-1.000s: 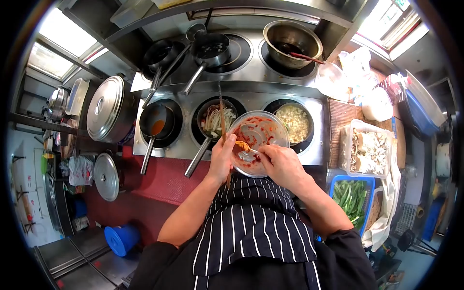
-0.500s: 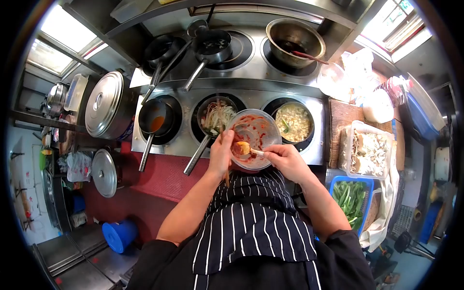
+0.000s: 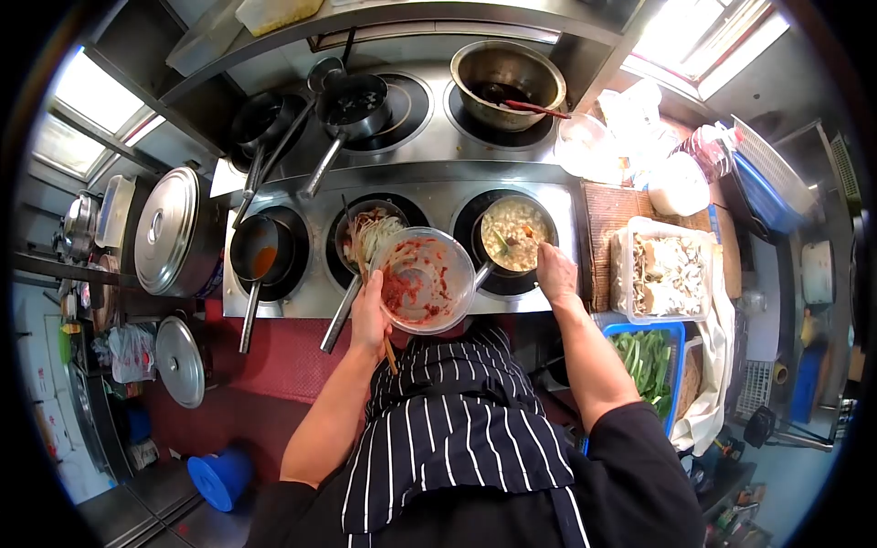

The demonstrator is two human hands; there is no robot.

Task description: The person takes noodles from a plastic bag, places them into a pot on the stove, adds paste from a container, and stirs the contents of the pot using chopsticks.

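My left hand (image 3: 370, 320) is closed on the rim of a clear plastic bowl (image 3: 448, 306) smeared with red paste. It also grips a pair of wooden chopsticks (image 3: 391, 354). My right hand (image 3: 557, 274) is closed at the right edge of a pan of pale, diced food in liquid (image 3: 513, 224). A spoon (image 3: 533, 237) is in that hand, its head low over the pan beside a reddish spot; the hand hides most of the handle. Behind the bowl, a pan of shredded white and reddish food (image 3: 376, 219) is partly covered.
At the left burner sits a pan with orange liquid (image 3: 263, 256). Saucepans (image 3: 352, 105) and a large metal bowl (image 3: 507, 82) stand on the rear burners. To the right are a tub of mushrooms (image 3: 667, 274) and a blue basket of greens (image 3: 644, 365).
My right hand has carried the spoon from inside the plastic bowl to the right-hand pan. My left hand still holds the bowl and chopsticks. The camera view has shifted.
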